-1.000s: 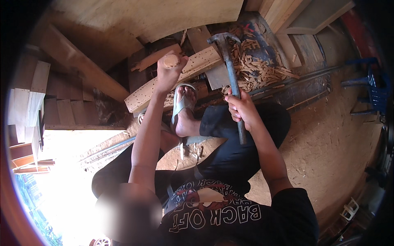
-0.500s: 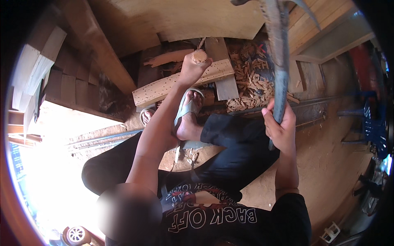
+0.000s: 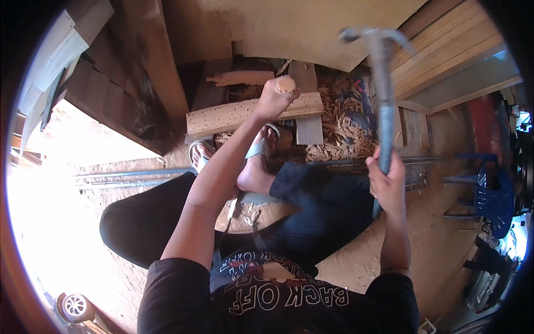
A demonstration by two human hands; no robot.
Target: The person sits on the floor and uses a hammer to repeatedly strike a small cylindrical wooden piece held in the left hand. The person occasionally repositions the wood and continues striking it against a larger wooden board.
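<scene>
Claw hammer at 2 o'clock: grey metal head, worn brownish upper shaft, blue-grey lower shaft, slightly blurred. Right hand, 3 o'clock, is closed around the lower shaft, butt poking out below the fist; head points to about 12 from that hand, well apart from the left hand. Left hand, 12 o'clock, is a fist around a wooden handle: pale, round, rough-looking end up; rest hidden, can't tell what tool. Fist sits over a pale wooden plank peppered with small dark marks, 11 to 12 o'clock, lying across a flat greyish board. Sandalled foot just beside the plank's near edge. Wood chips piled at 2 o'clock. Writing: black T-shirt at 6 o'clock, big pale outlined capitals, inverted, smaller rows above, reddish-brown graphic. Red mark by the chips, too small to read. Blue plastic chair, 3 o'clock.
</scene>
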